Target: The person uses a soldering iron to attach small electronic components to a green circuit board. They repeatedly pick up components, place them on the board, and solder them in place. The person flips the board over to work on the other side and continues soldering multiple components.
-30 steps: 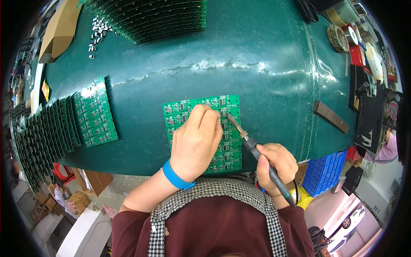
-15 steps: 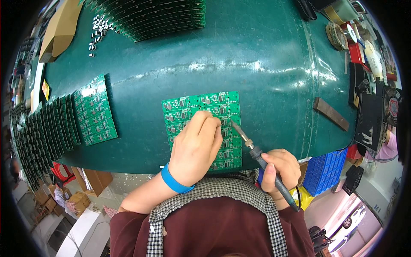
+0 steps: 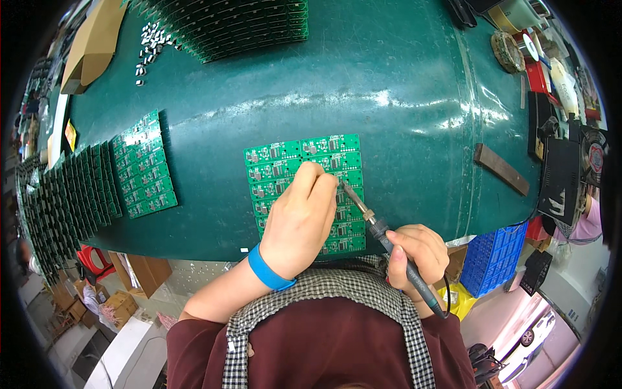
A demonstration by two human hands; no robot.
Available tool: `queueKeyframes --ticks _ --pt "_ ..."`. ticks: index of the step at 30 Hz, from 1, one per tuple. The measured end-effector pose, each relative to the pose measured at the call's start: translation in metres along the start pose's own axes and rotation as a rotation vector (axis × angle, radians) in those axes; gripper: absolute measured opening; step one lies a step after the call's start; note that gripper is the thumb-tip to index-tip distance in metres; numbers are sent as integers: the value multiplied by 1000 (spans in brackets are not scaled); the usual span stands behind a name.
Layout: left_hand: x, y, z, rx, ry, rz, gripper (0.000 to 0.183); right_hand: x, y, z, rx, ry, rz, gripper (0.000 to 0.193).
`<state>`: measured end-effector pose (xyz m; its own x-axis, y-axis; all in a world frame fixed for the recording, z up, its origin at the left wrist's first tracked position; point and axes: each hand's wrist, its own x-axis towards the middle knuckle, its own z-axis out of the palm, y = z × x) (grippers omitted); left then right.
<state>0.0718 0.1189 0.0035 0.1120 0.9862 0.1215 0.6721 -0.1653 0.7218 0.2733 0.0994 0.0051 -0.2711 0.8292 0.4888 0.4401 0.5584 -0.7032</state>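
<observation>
A panel of green circuit boards [image 3: 272, 153] lies flat on the green mat in front of me. My left hand [image 3: 299, 220], with a blue band at its wrist, rests over the middle of the panel. Its fingers are pinched together and bent down, and whatever they hold is hidden under them. In my right hand [image 3: 418, 256] is a soldering iron [image 3: 385, 238], gripped by its dark handle like a pen. The iron's tip points up and left, at the panel beside my left fingertips; whether it touches cannot be told.
Stacked board panels [image 3: 71, 194] stand at the left, with one panel [image 3: 144, 170] leaning beside them. More panels [image 3: 246, 29] stand at the far side, near small silvery parts [image 3: 154, 40] and a cardboard box [image 3: 94, 48]. At right lie a dark bar [image 3: 501, 170] and a blue crate [image 3: 494, 259].
The soldering iron's tip has moved slightly left, closer to my left fingertips. My right hand has shifted a little left with it. The panel has slid slightly away from me.
</observation>
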Motion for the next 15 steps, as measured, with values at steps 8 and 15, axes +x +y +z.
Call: queueKeyframes --ticks 8,15 --pt "-8 5 -5 31 18 -13 17 -10 -1 -7 5 69 -10 12" --pt "-16 2 -1 -28 21 7 20 -11 -4 -6 -2 14 -9 11"
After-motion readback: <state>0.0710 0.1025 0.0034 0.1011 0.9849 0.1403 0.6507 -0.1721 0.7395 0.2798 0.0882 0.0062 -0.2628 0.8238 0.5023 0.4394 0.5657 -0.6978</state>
